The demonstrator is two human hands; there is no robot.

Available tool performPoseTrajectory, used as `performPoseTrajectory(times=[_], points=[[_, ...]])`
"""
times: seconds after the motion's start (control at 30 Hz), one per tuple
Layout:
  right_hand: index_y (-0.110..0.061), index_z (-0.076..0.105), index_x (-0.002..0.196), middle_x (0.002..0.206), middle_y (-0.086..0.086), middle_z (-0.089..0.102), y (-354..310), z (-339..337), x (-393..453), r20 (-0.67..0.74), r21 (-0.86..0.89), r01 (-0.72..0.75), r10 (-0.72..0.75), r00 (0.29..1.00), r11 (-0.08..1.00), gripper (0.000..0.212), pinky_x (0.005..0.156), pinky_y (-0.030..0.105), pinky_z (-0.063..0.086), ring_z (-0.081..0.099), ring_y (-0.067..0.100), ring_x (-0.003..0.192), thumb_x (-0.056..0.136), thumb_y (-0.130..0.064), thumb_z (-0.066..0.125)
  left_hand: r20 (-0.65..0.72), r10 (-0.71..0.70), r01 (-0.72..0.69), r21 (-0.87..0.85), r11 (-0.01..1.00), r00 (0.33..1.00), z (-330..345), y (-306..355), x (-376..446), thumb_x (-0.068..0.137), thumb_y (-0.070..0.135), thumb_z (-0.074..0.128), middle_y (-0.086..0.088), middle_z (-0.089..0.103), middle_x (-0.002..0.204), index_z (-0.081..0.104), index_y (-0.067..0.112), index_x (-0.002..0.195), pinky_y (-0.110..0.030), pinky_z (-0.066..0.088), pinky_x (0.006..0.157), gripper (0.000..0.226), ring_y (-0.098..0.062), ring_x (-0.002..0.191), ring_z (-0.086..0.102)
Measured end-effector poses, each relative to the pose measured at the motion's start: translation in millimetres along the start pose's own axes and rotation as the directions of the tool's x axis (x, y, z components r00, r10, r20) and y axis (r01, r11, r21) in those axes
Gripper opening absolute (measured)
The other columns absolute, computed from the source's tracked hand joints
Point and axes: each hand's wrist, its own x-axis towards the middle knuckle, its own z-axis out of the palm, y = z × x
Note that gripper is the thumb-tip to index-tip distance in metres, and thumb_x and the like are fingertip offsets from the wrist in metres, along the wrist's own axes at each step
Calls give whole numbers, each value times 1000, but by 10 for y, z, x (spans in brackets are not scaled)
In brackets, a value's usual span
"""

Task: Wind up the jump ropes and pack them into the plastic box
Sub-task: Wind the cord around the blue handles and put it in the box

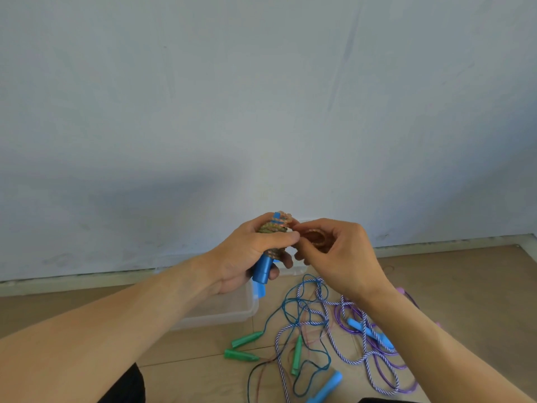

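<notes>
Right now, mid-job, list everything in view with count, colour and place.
Wound multicoloured braided jump rope on blue plastic handles: one, orange-green cord, held up in front of the wall.
Clear plastic storage box: one, transparent, on the floor below the left hand.
Green plastic handles: three visible, on the floor among thin dark-blue and reddish cords.
Blue-and-white striped rope: one, loose on the floor at centre right.
Purple rope: one, loose, tangled beside the striped one.
Light-blue plastic handles: two clear ones, plus a partial one at the bottom edge.
Wooden floor: tan.
Wall: pale grey-blue.
Left hand: grips the wound bundle.
Right hand: pinches a cord loop.
</notes>
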Motion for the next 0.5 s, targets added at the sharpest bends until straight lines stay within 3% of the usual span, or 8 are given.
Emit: performPoseTrajectory(times=[0.1, 0.2, 0.3, 0.5], points=[[-18, 77, 88, 70, -1, 74, -23, 15, 2, -10, 7, -45, 45, 999, 999, 6, 56, 22, 54, 70, 13, 59, 85, -16, 72, -76, -6, 5, -11, 1000, 997, 33, -20, 13, 82, 34, 75, -9, 60, 88, 63, 12, 99, -25, 40, 45, 31, -19, 60, 53], [-16, 76, 88, 67, -1, 73, -42, 37, -6, -40, 29, -69, 70, 997, 997, 5, 54, 22, 54, 70, 12, 57, 84, -17, 75, -166, -22, 19, -18, 1000, 986, 40, -4, 21, 84, 52, 67, -8, 57, 79, 59, 10, 92, -23, 36, 41, 43, -18, 51, 47], [-16, 76, 86, 67, 0, 73, -72, 49, -15, -45, 69, -52, 55, 997, 996, 5, 58, 26, 58, 72, 14, 61, 81, -18, 77, -220, -32, 26, -27, 999, 975, 16, 24, 16, 92, 42, 57, -10, 58, 76, 60, 9, 86, -23, 31, 40, 34, -20, 48, 45], [-11, 74, 90, 68, 4, 73, -111, 41, -9, -35, 216, -59, 69, 997, 975, 7, 56, 26, 55, 71, 19, 62, 83, -10, 75, -199, 42, -40, 18, 999, 979, 23, -28, 6, 92, 21, 60, -13, 60, 84, 67, 6, 86, -22, 31, 39, 18, -23, 51, 46]])
